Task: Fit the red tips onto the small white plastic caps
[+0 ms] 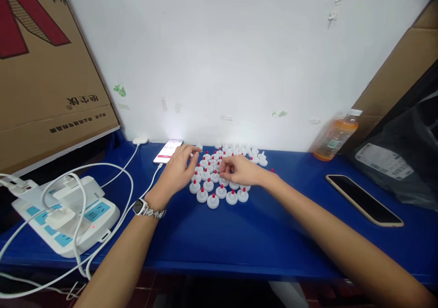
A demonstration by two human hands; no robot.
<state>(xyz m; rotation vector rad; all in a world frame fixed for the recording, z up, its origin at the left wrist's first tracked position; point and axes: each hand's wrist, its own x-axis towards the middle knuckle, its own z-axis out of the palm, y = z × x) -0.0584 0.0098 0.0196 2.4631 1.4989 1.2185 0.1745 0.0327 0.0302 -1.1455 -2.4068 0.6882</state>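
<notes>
Several white round caps with nozzles (pixel 212 201), most topped by small red tips, stand in a cluster on the blue table (pixel 219 244). Over the middle of that cluster is my right hand (pixel 239 169), its thumb and fingers pinched together just above a cap; whatever is between them is hidden. My left hand (pixel 179 167) hovers at the cluster's left edge, thumb and forefinger apart, close to a white piece at the back. A wristwatch (pixel 139 206) is on the left wrist. White nozzle caps without red tips (pixel 263 158) are grouped at the back right.
Left of the caps lies a lit phone (pixel 167 151) on a charging cable. A power strip (pixel 92 226) with plugs and looping cables fills the left. At right are an orange drink bottle (pixel 337 134), a dark-screened phone (pixel 364 200) and a dark plastic bag (pixel 404 143). A white wall (pixel 239 61) stands behind.
</notes>
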